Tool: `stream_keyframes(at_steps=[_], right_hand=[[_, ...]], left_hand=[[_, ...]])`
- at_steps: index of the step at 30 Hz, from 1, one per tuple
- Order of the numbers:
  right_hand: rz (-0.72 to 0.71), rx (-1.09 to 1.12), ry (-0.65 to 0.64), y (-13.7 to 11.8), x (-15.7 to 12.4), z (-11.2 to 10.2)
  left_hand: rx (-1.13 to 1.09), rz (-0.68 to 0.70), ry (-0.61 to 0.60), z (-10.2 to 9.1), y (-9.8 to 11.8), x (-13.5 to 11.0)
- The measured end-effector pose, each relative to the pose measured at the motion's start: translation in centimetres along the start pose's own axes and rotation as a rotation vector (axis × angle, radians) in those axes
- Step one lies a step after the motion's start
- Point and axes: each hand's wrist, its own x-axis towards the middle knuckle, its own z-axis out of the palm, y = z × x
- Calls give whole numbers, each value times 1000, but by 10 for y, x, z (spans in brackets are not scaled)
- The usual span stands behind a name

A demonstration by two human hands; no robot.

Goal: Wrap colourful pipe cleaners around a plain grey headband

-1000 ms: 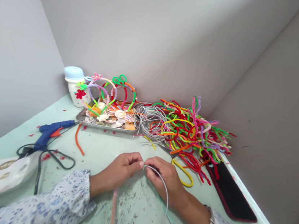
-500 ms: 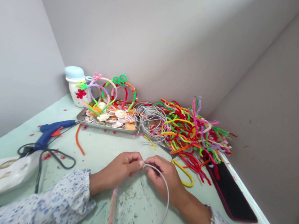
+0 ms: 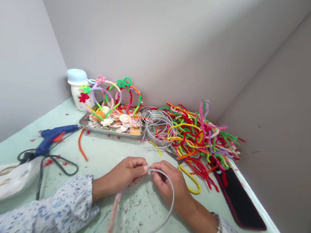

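My left hand [image 3: 125, 175] and my right hand [image 3: 168, 180] meet fingertip to fingertip over the pale green table [image 3: 102, 155]. Both are pinched closed at the tip of a bare grey headband [image 3: 166, 214], which curves down toward me from my right hand. A pink pipe cleaner [image 3: 112, 215] hangs from my left hand's fingers down to the table.
A blue glue gun [image 3: 52, 138] with its black cord lies at the left. At the back stand a white jar [image 3: 77, 90], a metal tray of shells [image 3: 115, 123] with decorated headbands, a bundle of grey headbands [image 3: 157, 126] and a pile of coloured pipe cleaners [image 3: 201, 137]. A black phone [image 3: 239, 202] lies at the right.
The grey headband has swung lower and further toward me, and the pink pipe cleaner has shifted slightly left. Both hands stay pinched together in about the same place.
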Motion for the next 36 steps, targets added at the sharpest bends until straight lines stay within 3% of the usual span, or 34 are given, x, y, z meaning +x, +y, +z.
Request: stream_keyframes(at_steps=[15, 21, 36], right_hand=[[19, -14, -18, -4, 2, -3], [18, -51, 34, 2, 2, -1], [-93, -55, 113, 0, -1, -4]], left_hand=[[-20, 0, 32, -2, -4, 3], [-21, -3, 19, -4, -3, 3], [-1, 9, -19, -5, 0, 2]])
